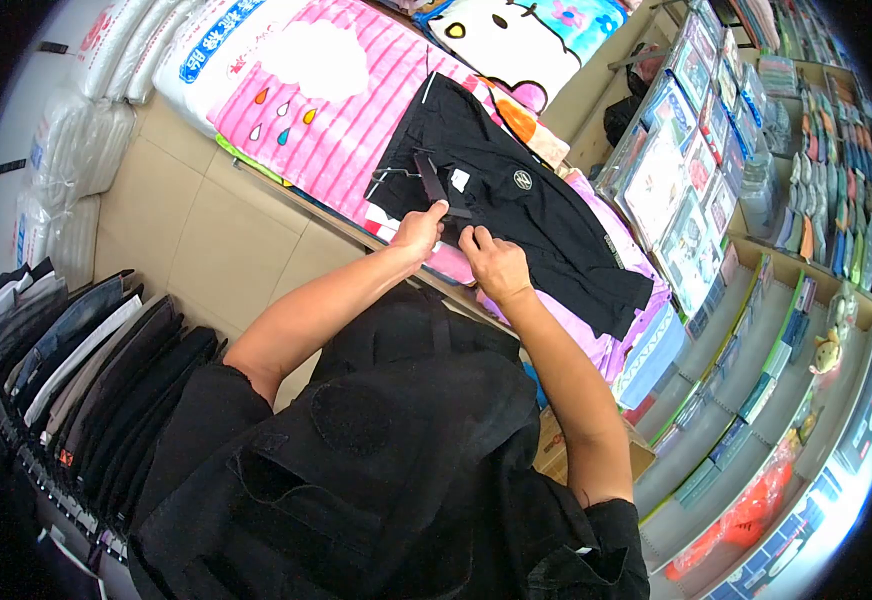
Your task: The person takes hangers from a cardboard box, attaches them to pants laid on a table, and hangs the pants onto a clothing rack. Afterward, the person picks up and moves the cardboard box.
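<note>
A pair of black shorts (556, 215) with a round white logo and a small white tag lies spread over folded blankets. My left hand (420, 232) is closed around the lower end of a black hanger (430, 178), whose thin metal hook points left. The hanger rests against the shorts' near side. Just right of it, my right hand (497, 264) pinches the near edge of the shorts, its fingertips partly hidden in the black cloth.
Under the shorts are a pink striped blanket (331, 130) and a cartoon blanket (511, 45). Clothes on a rack (106, 380) hang at lower left. Plastic-wrapped packs (66, 150) stack at upper left. Shelves (726, 400) of packaged goods line the right.
</note>
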`<state>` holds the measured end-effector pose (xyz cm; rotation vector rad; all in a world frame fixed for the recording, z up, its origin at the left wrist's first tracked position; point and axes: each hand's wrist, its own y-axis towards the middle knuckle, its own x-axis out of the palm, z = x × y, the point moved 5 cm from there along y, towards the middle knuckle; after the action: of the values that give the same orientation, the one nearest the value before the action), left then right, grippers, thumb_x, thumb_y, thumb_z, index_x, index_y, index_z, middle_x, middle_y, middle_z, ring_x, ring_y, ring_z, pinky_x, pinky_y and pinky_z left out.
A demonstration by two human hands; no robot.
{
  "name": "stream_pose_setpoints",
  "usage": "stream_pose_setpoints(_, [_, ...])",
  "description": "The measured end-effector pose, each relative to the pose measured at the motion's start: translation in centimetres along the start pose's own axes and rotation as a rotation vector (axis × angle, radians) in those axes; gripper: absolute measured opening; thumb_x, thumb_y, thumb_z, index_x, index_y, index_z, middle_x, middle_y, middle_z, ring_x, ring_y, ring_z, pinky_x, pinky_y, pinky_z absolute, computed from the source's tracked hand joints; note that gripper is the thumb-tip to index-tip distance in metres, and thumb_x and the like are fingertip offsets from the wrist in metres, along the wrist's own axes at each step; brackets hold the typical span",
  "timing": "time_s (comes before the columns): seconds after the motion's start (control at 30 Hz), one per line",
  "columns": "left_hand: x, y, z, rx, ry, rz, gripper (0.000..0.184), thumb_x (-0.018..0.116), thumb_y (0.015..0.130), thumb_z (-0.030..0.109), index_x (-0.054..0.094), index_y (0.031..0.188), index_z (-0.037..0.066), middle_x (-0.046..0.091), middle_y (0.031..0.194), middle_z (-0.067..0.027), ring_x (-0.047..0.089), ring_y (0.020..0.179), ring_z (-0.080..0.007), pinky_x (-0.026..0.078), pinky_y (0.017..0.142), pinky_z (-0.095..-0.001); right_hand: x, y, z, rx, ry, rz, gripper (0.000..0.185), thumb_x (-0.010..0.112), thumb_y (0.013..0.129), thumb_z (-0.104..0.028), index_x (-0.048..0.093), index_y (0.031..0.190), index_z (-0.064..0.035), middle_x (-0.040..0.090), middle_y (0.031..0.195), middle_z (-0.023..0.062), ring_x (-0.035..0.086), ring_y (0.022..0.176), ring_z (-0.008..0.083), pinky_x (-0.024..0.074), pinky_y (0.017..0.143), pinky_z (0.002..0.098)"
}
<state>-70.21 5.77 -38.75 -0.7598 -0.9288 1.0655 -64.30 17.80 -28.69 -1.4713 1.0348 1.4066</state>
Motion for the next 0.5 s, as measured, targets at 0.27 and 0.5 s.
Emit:
stream_pose_setpoints(0.27, [-0.4,-1.1,-0.1,-0.026,0.04,-0.13,0.051,0.059,0.093,0.059,0.055,0.076,0.011,0.044,0.059,0.005,0.037,0.048,-0.008,0.025,0.046,-0.0258,-1.2,0.1,0.9,0.31,0.292,0.067,0.018,0.064,0.089,-0.016,0.064,0.105,-0.0096,0.065,0.087,0.0092,0.068,0.066,0.0282,0.0552,0.058,0.0386])
stream_pose_setpoints(0.5, [-6.5,2.4,-4.6,0.6,0.614,-0.048,0.023,0.067,0.09,0.025,0.062,0.099,0.005,0.062,0.079,-0.0071,0.061,0.07,-0.0217,0.048,0.065,-0.0347,-3.9,-2.5,3.7,0.598,0.651,0.211,0.015,0.072,0.087,-0.015,0.072,0.098,-0.0045,0.071,0.094,0.0118,0.07,0.08,0.0294,0.0555,0.067,0.0349])
